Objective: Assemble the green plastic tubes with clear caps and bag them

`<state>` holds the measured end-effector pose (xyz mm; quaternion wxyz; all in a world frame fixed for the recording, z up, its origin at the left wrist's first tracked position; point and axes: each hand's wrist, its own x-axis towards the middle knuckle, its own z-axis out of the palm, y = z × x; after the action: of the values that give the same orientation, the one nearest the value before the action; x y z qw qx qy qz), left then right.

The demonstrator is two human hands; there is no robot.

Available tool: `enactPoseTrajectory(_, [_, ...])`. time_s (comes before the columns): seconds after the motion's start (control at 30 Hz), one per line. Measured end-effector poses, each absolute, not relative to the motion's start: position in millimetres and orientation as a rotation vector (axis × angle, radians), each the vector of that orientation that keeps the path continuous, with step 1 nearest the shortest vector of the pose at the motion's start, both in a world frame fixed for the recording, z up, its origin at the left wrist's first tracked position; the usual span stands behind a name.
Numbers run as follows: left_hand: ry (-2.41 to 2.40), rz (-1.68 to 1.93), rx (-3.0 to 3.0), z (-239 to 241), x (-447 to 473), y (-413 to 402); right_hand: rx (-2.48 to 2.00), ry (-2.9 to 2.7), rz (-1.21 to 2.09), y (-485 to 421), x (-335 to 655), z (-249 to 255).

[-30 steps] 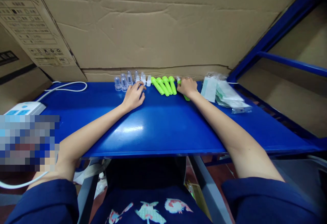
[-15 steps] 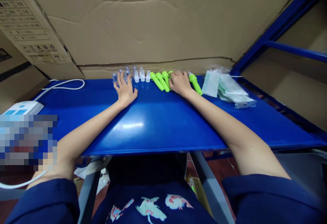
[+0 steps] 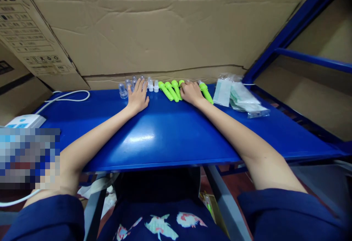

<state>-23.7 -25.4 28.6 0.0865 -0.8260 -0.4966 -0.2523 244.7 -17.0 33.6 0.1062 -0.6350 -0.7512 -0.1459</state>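
My left hand (image 3: 139, 96) is open over a group of small clear domed caps (image 3: 123, 91), its fingers stretched out and touching or covering some of them. Just right of its fingertips stand small white-based pieces with clear tops (image 3: 156, 86). My right hand (image 3: 191, 92) lies over the row of bright green round-headed tubes (image 3: 172, 91), fingers spread and bent; it partly hides one tube, and its fingertips are out of sight. One more green tube (image 3: 206, 93) lies just right of that hand.
Clear bags with pale green-white contents (image 3: 236, 96) lie on the blue table (image 3: 165, 131) at the right. A white power strip (image 3: 27, 121) and white cable (image 3: 74, 99) are at the left. Cardboard (image 3: 165, 32) walls the back; a blue metal frame (image 3: 316, 59) rises at right.
My left hand has shifted slightly right across the clear caps, uncovering those at the left and covering some white-based pieces. My right hand stays by the green tubes. The view has shifted a little.
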Motion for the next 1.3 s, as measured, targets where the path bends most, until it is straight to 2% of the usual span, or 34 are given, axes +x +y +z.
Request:
enactPoseTrajectory(0.2, [-1.477, -0.684, -2.445, 43, -16, 5, -1.842, -2.235, -0.423, -11, 252, 31])
enactPoseTrajectory(0.47, [-1.368, -0.727, -2.409, 34, -18, 11, -1.934, -2.156, -0.393, -17, 250, 41])
enactPoseTrajectory(0.73, [-1.207, -0.591, -2.503, 17, -32, 11, -1.943, -2.21, -0.18, -11, 257, 39])
enactPoseTrajectory(0.9, [-1.162, -0.483, -2.522, 27, -35, -4, -1.992, -2.163, 0.002, -11, 255, 40])
enactPoseTrajectory(1.07, [-1.127, -0.827, -2.685, 34, -40, -16, -2.009, -2.101, 0.032, -16, 248, 45])
enactPoseTrajectory(1.3, [-1.229, -1.684, -2.767, 8, -51, -12, -1.846, -2.012, -0.066, -25, 237, 51])
